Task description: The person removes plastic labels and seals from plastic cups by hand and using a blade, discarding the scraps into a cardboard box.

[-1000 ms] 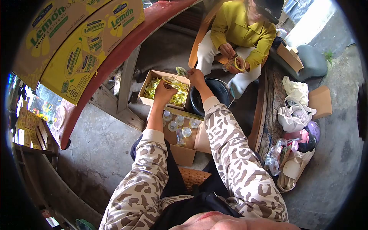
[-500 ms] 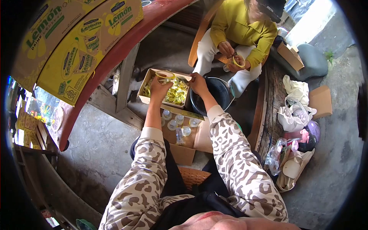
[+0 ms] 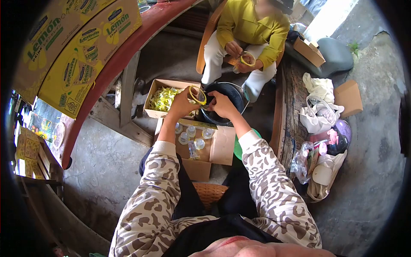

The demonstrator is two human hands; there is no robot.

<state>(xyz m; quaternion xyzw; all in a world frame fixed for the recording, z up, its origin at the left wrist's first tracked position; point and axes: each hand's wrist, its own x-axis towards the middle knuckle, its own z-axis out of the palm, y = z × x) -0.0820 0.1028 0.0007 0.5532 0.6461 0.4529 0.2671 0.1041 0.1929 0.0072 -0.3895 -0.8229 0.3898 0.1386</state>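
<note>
My left hand [image 3: 181, 105] is closed around a clear plastic cup with a yellow rim [image 3: 198, 101], its mouth tilted toward the right. Close beside the cup is my right hand [image 3: 221, 105], fingers pinched together; whatever they hold is too small to make out. Both hands are above the near edge of a black bucket [image 3: 233, 92]. Left of the bucket, a cardboard box [image 3: 155, 114] holds many yellow, white and green wrapper-like pieces [image 3: 165, 98]. Nearer to me, an open carton [image 3: 204, 159] contains several clear cups [image 3: 199, 143].
Opposite me sits a person in a yellow shirt [image 3: 252, 28], holding a similar yellow-rimmed cup [image 3: 247, 59]. Lemon drink cartons [image 3: 94, 49] stand on a red-edged table at left. Bags [image 3: 319, 115] and a cap [image 3: 323, 174] lie at right. A green round object [image 3: 240, 147] is beside the carton.
My left hand has brought the cup rightward from above the wrapper box to the bucket's edge, tilting it. My right hand now meets it there. The view has shifted slightly.
</note>
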